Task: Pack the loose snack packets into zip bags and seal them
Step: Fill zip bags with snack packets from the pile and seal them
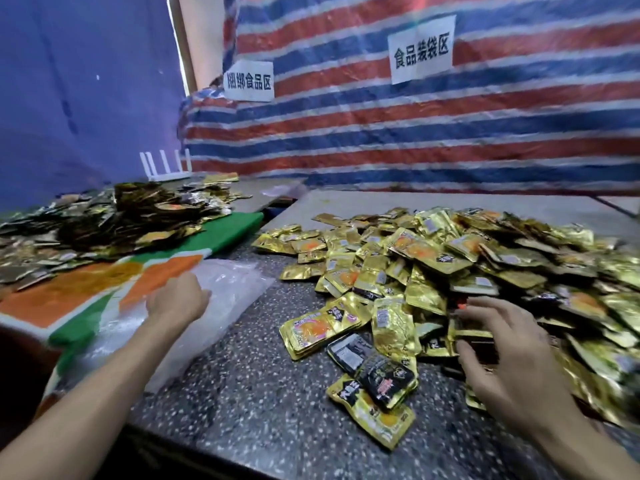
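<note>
On my feed the left grip [176, 301] rests on the clear zip bags [235, 278], which lie flat at the left of the speckled worktop [263, 393]. Its fingers curl down out of sight, so I cannot tell whether they pinch the plastic. The gold snack packets [433, 258] are heaped loose on the right. The right grip [505, 355] sits at the heap's near edge, thumb and bent fingers clasped round a few of them. A darker heap [138, 213] lies far left on an orange-and-green cloth [79, 289], which the bags partly overlap.
</note>
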`<state>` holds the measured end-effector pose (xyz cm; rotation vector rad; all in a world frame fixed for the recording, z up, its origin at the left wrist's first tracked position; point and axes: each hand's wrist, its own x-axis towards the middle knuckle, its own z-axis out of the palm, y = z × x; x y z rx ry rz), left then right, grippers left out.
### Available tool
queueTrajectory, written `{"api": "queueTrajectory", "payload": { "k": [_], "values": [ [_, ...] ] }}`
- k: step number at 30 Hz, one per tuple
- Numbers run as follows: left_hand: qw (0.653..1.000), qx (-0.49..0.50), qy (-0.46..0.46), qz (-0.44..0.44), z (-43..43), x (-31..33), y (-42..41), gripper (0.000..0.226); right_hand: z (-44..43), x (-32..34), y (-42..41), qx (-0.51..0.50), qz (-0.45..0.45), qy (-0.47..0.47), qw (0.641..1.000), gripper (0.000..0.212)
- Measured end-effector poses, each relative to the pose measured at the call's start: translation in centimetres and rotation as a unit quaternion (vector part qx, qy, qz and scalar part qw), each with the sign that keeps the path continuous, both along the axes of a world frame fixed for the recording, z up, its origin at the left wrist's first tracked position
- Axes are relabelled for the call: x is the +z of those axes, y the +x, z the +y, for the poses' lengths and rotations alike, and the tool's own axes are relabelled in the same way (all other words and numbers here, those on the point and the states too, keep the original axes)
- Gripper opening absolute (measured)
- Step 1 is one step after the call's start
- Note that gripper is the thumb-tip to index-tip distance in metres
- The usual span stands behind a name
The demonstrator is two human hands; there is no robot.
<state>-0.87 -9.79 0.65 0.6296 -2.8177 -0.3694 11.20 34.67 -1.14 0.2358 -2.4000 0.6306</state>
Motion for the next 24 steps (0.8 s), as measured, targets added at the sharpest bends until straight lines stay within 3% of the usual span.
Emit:
{"api": "queueTrajectory", "payload": {
  "k": [4, 6, 9, 11, 13, 16, 20, 22, 24],
  "values": [
    [0.982, -0.021, -0.082, 0.17, 3.3, 1.5, 1.2, 0.027, -2.1, 1.7, -0.8, 0.087, -0.017, -0.084, 0.993, 0.024],
    [0.951, -0.089, -0.07, 0.287, 5.6, 2.9, 2.2, 0.026, -3.2, 3.5, -1.4, 0.127, -0.107, -0.202, 0.965, 0.013],
    [0.877, -0.271, -0.083, 0.387, 9.5, 4.2, 4.2, 0.022, -4.5, 6.5, -3.3, 0.176, -0.286, -0.409, 0.848, 0.068],
    [0.826, -0.397, -0.115, 0.384, 12.5, 4.0, 5.5, 0.019, -4.8, 8.3, -4.4, 0.199, -0.358, -0.467, 0.783, 0.089],
    [0.771, -0.489, -0.16, 0.376, 15.0, 3.1, 6.4, 0.015, -4.7, 9.5, -5.2, 0.206, -0.389, -0.495, 0.75, 0.098],
    [0.721, -0.561, -0.225, 0.338, 16.7, 1.4, 6.9, 0.031, -4.3, 10.7, -5.5, 0.181, -0.411, -0.475, 0.757, 0.083],
    [0.681, -0.625, -0.199, 0.326, 16.9, -0.7, 7.0, 0.02, -3.6, 10.3, -4.2, 0.174, -0.426, -0.4, 0.792, 0.033],
    [0.686, -0.628, -0.212, 0.301, 17.0, -1.2, 7.1, 0.025, -3.2, 10.0, -3.2, 0.162, -0.424, -0.397, 0.798, 0.016],
    [0.727, -0.607, -0.187, 0.259, 17.1, -1.3, 7.6, 0.022, -2.8, 9.7, -2.2, 0.177, -0.444, -0.415, 0.774, 0.016]
  ]
}}
